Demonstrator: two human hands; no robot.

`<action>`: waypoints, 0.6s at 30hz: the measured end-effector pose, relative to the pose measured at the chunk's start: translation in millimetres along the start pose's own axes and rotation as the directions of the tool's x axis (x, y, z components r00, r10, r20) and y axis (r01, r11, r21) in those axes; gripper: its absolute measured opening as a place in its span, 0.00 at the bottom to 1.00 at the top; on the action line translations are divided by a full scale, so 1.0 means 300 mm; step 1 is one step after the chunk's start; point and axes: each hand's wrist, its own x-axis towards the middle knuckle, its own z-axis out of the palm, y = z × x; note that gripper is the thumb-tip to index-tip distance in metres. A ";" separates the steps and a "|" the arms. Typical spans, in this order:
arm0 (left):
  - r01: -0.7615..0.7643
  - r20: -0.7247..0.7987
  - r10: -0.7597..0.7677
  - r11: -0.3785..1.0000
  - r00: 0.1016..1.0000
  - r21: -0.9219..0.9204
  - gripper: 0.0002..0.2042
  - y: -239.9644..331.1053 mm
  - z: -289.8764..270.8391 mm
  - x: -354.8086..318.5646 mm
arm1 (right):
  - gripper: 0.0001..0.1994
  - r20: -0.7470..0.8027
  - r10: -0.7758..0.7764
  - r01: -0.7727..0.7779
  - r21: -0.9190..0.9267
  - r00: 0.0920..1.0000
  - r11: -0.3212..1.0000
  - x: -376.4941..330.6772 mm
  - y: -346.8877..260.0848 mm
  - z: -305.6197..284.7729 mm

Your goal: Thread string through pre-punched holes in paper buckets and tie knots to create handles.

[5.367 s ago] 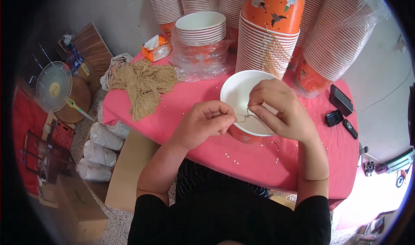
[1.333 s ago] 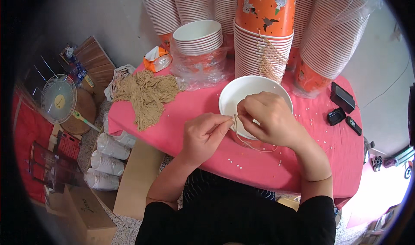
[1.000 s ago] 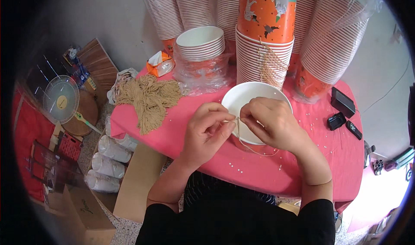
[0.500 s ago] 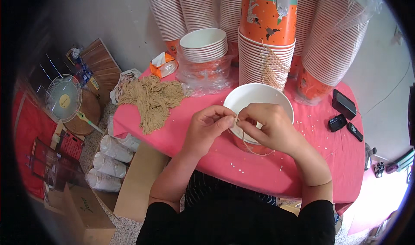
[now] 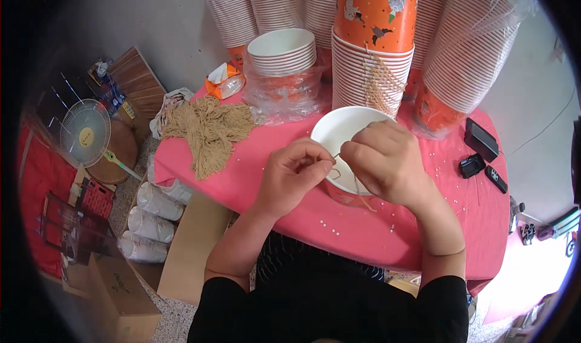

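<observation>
My left hand (image 5: 292, 176) pinches a thin tan cord (image 5: 365, 202) between thumb and forefinger. Close beside it, my right hand (image 5: 387, 161) is closed on the same cord, knuckles up. A short stretch runs between the fingertips, and a loose tail hangs below the right fingers. Under both hands stands an upright paper bucket (image 5: 331, 128), white inside and orange outside. My right hand covers part of its mouth. Behind it rises a tall stack of nested buckets (image 5: 351, 83), topped by an orange patterned bucket (image 5: 369, 16). Several tan cords (image 5: 378, 86) hang down the stack's side.
A heap of tan cords (image 5: 212, 131) lies on the pink-covered table (image 5: 302, 213), left. Behind it are a tissue pack (image 5: 225, 81) and a short bucket stack (image 5: 281, 55) in plastic. Wrapped stacks (image 5: 469, 52) line the wall. A black remote (image 5: 496, 179) lies right. White specks dot the cloth.
My right hand has turned knuckles up and shifted slightly right, leaving a small gap between the fingertips. The cord's wide loop under the hands has become a shorter hanging tail.
</observation>
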 end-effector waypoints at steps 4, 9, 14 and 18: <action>-0.204 -0.001 0.215 0.929 0.977 0.308 0.04 0.000 -0.014 -0.013 | 0.12 -0.036 -0.183 0.168 -0.260 0.982 0.951 -0.001 -0.008 -0.013; -0.187 -0.051 0.235 0.872 0.971 0.451 0.05 -0.036 -0.011 -0.053 | 0.13 -0.143 -0.179 0.124 -0.326 0.973 0.937 0.004 0.032 -0.078; -0.267 -0.022 0.352 0.747 0.936 0.609 0.06 -0.054 0.002 -0.062 | 0.12 -0.262 -0.135 0.022 -0.394 0.956 0.919 -0.002 0.060 -0.141; -0.264 -0.015 0.328 0.787 0.945 0.558 0.06 -0.063 0.005 -0.059 | 0.11 -0.327 -0.081 -0.054 -0.383 0.942 0.922 -0.001 0.076 -0.151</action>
